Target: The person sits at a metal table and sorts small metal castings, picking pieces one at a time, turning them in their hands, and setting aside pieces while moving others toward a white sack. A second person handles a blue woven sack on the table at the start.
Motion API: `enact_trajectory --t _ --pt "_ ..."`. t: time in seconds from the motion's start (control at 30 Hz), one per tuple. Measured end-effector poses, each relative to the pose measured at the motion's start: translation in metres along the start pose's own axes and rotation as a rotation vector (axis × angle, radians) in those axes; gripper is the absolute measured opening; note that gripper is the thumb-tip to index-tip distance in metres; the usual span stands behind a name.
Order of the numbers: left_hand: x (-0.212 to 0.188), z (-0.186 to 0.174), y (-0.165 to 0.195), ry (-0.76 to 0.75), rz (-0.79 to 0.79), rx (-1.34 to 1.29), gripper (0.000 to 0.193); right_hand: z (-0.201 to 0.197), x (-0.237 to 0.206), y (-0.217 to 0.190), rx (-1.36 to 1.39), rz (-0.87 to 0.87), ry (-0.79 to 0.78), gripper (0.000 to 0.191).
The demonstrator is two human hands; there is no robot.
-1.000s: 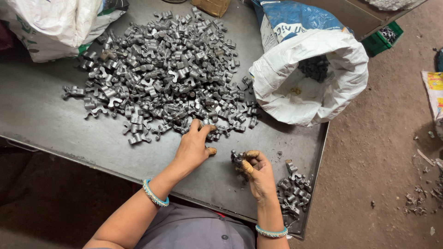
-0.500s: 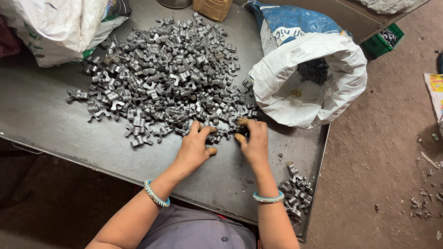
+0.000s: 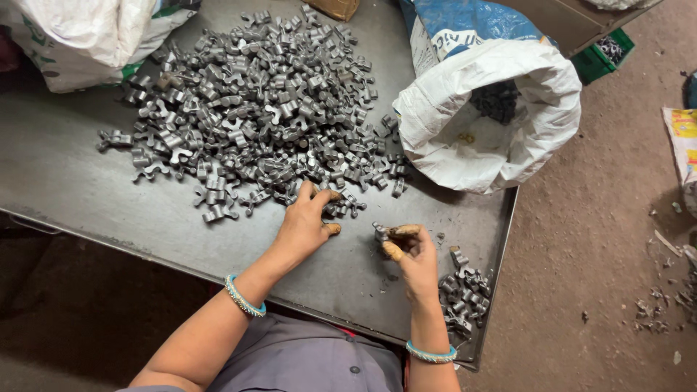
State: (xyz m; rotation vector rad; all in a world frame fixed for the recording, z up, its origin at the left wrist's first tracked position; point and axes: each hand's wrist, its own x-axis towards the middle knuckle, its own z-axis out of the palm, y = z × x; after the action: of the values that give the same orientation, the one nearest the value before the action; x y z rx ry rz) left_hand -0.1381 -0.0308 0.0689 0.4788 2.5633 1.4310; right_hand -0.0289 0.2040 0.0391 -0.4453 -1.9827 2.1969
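At the steel table point(image 3: 87, 196), my left hand point(image 3: 305, 225) rests fingers-down on the near edge of the big heap of forged metal pcs point(image 3: 254, 109), gripping nothing I can make out; my right hand point(image 3: 414, 254) pinches one small metal pc point(image 3: 380, 231) between thumb & fingers, lifted for a look. White sack point(image 3: 508, 138), mouth rolled open, holds dark pcs; a smaller pile point(image 3: 461, 290) sits by my right wrist.

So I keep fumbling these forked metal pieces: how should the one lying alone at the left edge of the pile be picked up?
Pinch the lone forked piece across its narrow middle, coming from above on the bare-table side. It lies flat and apart from the big pile, so nothing blocks the fingers there.
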Motion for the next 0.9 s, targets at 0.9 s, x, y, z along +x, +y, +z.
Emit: enact_trajectory --t 0.9 --pt "-0.01 -0.004 -0.004 0.1 0.018 0.009 0.05 0.072 0.042 -0.023 -0.879 -0.367 -0.063 0.04"
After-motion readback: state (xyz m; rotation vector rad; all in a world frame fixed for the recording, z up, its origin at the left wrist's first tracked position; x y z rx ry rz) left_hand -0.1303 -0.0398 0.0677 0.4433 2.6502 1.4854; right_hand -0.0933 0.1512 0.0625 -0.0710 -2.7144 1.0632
